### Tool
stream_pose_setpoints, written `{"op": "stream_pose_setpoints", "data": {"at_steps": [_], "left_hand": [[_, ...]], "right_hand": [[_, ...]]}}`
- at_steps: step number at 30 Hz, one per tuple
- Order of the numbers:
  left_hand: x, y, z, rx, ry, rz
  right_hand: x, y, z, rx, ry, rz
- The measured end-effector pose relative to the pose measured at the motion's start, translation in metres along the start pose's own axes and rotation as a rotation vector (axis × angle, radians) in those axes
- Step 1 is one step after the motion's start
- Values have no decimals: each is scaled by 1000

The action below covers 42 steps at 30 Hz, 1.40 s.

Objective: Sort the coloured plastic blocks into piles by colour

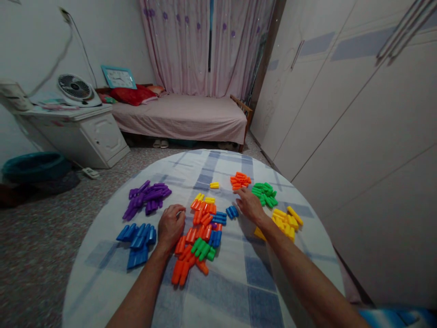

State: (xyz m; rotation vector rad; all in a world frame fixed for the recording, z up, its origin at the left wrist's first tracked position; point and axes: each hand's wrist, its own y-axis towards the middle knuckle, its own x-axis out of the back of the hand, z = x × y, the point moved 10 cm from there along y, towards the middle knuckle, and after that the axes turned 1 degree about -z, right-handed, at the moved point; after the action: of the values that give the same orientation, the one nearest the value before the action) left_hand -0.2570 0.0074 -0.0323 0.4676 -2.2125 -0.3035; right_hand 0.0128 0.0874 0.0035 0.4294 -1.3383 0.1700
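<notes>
**Two hands at work among sorted coloured pegs**

In the middle of the round table [225,291] lies a mixed pile [201,228] of small plastic pegs, mostly orange, with some blue, green and yellow ones among them. The left hand [172,225] rests on the left edge of this pile, knuckles up and fingers curled downward onto the pegs. Whether it has closed on a peg I cannot tell, because the fingers hide what is under them.

The right hand [249,205] is stretched forward past the pile, palm down and nearly flat, with nothing visibly held. Its fingertips are just beside the orange pile [240,181] at the far side of the table.

Two blue pegs [232,212] lie between the hands, close to the right one. A green pile [265,193] is just to the right of the right hand, and a yellow pile [287,218] lies beside the right wrist. A single yellow peg [214,185] sits apart, left of the orange pile. On the left side of the table are a purple pile [146,197] and, nearer to the person, a blue pile [136,239].

The table carries a white cloth with blue checks. Behind it stand a bed [184,116] with a pink cover, a curtain [205,45], a white cabinet [92,136] with a small fan [75,89] on top, and a white wardrobe [341,114] at the right.
</notes>
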Motion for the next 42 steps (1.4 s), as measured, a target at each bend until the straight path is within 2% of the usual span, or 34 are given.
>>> {"op": "stream_pose_setpoints", "data": {"at_steps": [2, 5, 9, 12, 17, 29, 37, 42], "left_hand": [[0, 0, 0, 6, -5, -3], [1, 0, 0, 3, -11, -6], [0, 0, 0, -4, -19, 1], [0, 0, 0, -3, -19, -5], [1, -1, -1, 1, -23, -12], [1, 0, 0, 5, -3, -4], [0, 1, 1, -3, -36, 4], [4, 0, -2, 3, -78, -20]], "right_hand": [[-5, 17, 26, 100, 54, -13], [-20, 46, 51, 148, 42, 40], [-41, 75, 58, 92, -14, 162], [-52, 81, 56, 52, -30, 240], [-55, 75, 55, 58, -26, 255], [-37, 44, 46, -18, -69, 158], [-29, 38, 46, -16, -47, 154], [-13, 34, 44, 1, -19, 105]]}}
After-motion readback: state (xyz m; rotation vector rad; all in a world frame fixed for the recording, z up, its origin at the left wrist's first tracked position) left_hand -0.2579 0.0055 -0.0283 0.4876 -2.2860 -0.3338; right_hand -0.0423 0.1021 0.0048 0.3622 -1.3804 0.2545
